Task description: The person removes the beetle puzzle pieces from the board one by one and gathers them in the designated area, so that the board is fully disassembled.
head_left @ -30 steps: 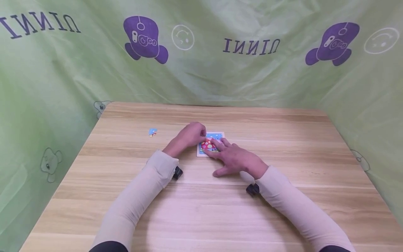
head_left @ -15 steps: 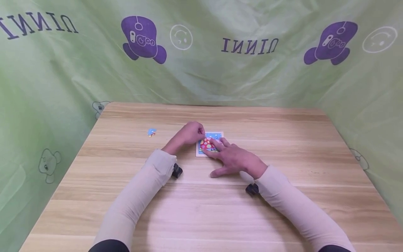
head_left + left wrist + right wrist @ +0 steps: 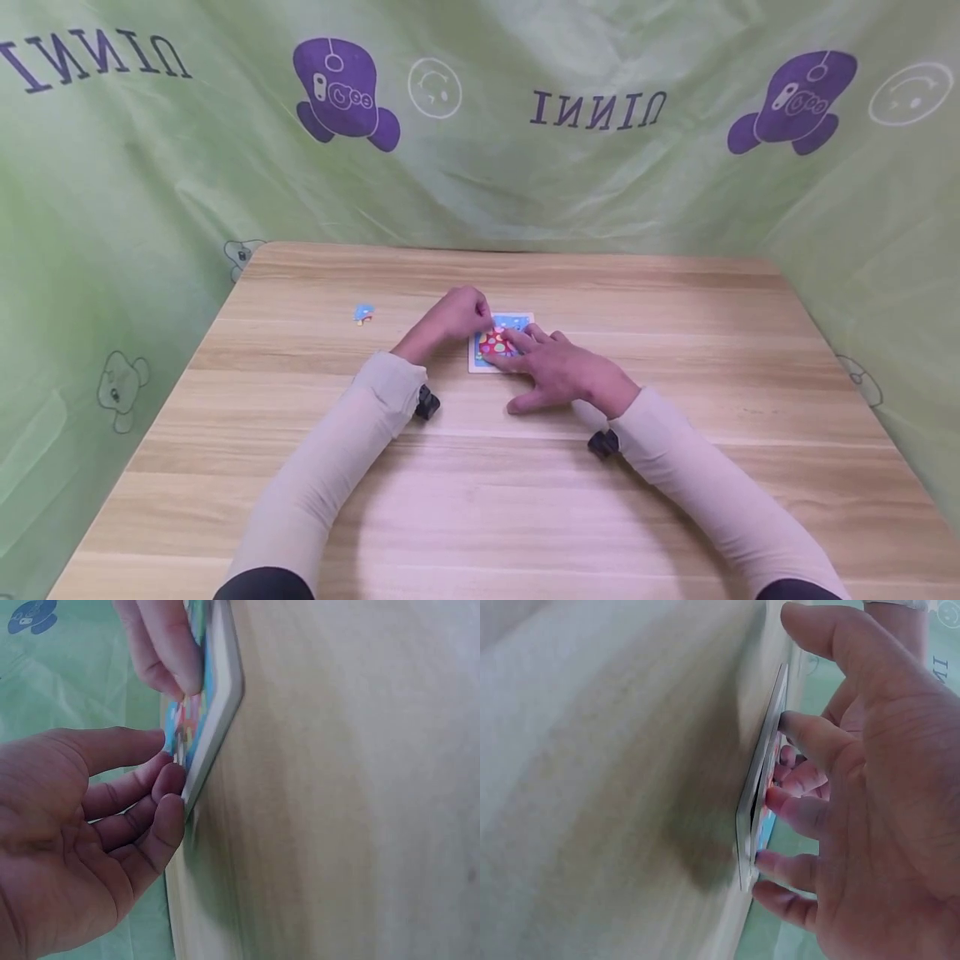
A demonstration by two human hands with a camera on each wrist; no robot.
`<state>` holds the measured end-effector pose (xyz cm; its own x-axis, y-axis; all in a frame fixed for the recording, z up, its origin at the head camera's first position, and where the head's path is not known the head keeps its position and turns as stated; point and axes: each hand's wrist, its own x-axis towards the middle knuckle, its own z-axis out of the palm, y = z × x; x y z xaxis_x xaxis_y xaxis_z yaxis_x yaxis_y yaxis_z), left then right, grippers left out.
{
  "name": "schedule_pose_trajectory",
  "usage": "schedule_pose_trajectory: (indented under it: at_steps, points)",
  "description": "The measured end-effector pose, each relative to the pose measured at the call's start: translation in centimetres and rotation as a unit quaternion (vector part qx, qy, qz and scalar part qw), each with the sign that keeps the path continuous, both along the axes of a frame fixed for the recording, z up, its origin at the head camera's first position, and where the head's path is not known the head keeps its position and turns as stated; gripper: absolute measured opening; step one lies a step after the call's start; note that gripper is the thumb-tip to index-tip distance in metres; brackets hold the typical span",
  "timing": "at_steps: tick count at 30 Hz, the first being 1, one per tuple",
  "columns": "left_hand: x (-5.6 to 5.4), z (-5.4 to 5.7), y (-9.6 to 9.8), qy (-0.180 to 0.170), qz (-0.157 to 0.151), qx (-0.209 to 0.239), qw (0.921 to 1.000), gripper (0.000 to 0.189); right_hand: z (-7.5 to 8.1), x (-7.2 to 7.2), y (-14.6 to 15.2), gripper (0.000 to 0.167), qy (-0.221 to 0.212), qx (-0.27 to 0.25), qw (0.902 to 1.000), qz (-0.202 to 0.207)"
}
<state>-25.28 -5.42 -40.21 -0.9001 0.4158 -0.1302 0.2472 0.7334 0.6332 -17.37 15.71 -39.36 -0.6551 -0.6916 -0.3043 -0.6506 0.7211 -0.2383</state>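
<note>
A small square jigsaw puzzle (image 3: 497, 342) with a pale frame lies on the table in the head view. Its picture is blue with a red, dotted shape. At its upper left edge, my left hand (image 3: 459, 313) pinches a small puzzle piece (image 3: 179, 745) between thumb and index finger, low over the picture; most of the piece is hidden. The fingers of my right hand (image 3: 564, 373) are spread, and their tips press on the puzzle from the right. In the right wrist view, a narrow dark gap shows along the frame's near side.
A loose blue puzzle piece (image 3: 363, 313) with red and yellow parts lies farther left on the wooden table (image 3: 480, 500). Behind the table hangs a green printed curtain (image 3: 480, 183). Each wrist carries a small black camera.
Both hands stay at the puzzle with only slight shifts. The left fingers move a little at the upper left edge, and the right fingers keep pressing. The loose piece lies where it was.
</note>
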Motion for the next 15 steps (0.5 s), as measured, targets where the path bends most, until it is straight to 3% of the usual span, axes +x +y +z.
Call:
schedule_pose_trajectory:
  at_steps: [8,15]
  points:
    - [0.21,-0.25,0.33,0.008,0.022,-0.004,0.9997,0.018,-0.4,-0.02,0.26,0.078,0.011,-0.029,0.9992,0.026]
    - [0.26,-0.18,0.49,0.018,0.037,0.019,0.999,0.02,-0.56,-0.24,0.43,0.076,0.004,-0.046,0.9985,0.029]
